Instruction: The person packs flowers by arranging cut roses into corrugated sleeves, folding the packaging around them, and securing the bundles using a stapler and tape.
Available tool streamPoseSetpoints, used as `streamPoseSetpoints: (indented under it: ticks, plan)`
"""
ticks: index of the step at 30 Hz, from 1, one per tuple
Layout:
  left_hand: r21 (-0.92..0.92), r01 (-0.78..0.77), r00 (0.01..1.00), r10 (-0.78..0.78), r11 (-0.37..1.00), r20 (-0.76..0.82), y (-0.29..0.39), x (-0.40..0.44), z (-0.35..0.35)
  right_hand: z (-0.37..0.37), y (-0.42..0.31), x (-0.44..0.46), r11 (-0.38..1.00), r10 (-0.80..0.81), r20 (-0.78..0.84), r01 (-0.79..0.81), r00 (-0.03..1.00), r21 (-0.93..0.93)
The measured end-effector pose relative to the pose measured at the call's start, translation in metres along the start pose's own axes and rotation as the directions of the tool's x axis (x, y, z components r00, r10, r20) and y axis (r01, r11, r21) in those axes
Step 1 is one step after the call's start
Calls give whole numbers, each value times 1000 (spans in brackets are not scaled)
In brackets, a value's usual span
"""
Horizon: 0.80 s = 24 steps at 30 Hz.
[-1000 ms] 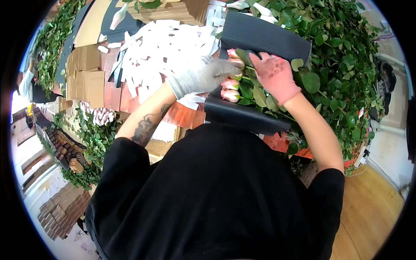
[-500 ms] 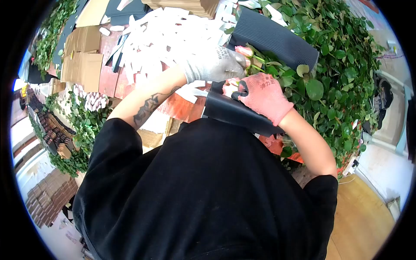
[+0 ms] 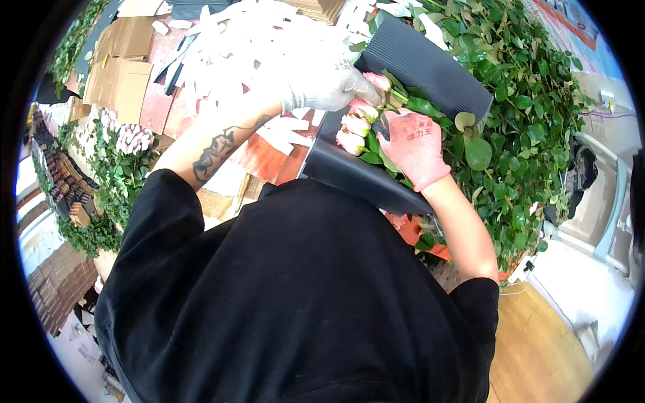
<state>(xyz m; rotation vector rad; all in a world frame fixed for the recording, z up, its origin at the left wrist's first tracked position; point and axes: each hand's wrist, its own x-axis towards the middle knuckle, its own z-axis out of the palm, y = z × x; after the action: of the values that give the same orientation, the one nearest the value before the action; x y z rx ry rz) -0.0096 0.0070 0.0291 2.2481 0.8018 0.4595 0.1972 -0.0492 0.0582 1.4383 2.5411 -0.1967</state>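
Note:
Several pink-and-cream roses [image 3: 352,134] lie with their green stems and leaves in an opened sleeve of black corrugated cardboard. One flap [image 3: 430,67] of the sleeve stands behind them; the other flap [image 3: 363,180] is close to my body. My left hand [image 3: 329,86], in a white-grey glove, has its fingers closed at the rose heads, beside an upper pink rose [image 3: 378,81]. My right hand [image 3: 413,144], in a pink glove with dark fingertips, is curled round at the stems just below the blooms. Its fingertips are partly hidden among leaves.
A large heap of leafy stems [image 3: 517,127] fills the right side. White paper strips [image 3: 228,54] cover the table's far middle. Folded brown cardboard [image 3: 121,74] and a dark-handled tool [image 3: 176,66] lie on the left. More pale roses [image 3: 134,138] stand beyond the left table edge.
My right hand has moved slightly right and down, off the rose heads, so several blooms now show. My left hand stays by the upper blooms. The whole view has shifted a little.

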Motion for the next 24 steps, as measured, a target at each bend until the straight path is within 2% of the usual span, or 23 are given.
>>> streamPoseSetpoints:
  ticks: [1,5,7,8,10,11,15,18,24]
  plan:
    - [40,-34,999,34,999,3,-4,1,3,2,1,0,1000,4,2,-4,1000,2]
    - [6,-44,999,44,999,28,-8,-1,4,4,1,-5,1000,-5,-20,5,1000,16]
    - [18,-295,946,295,955,-137,-5,-4,7,-4,4,-2,1000,7,-32,-6,999,27]
    - [24,-299,943,299,954,-144,5,-6,3,-5,7,0,1000,6,-37,-5,999,18]
    - [196,-30,998,18,980,63,25,-14,-2,-3,12,2,997,81,-300,-72,950,41]
    - [227,-10,997,-8,974,79,25,-17,1,0,16,5,999,41,-412,-47,910,-5]
    - [225,6,999,-18,974,48,19,-19,14,15,17,23,982,67,-286,-114,956,-150]
    - [245,-32,999,32,969,1,19,-18,13,16,18,29,968,113,-198,-153,974,-201]
    - [224,25,999,-31,974,25,31,-17,2,16,19,29,968,84,-219,-131,972,-214]
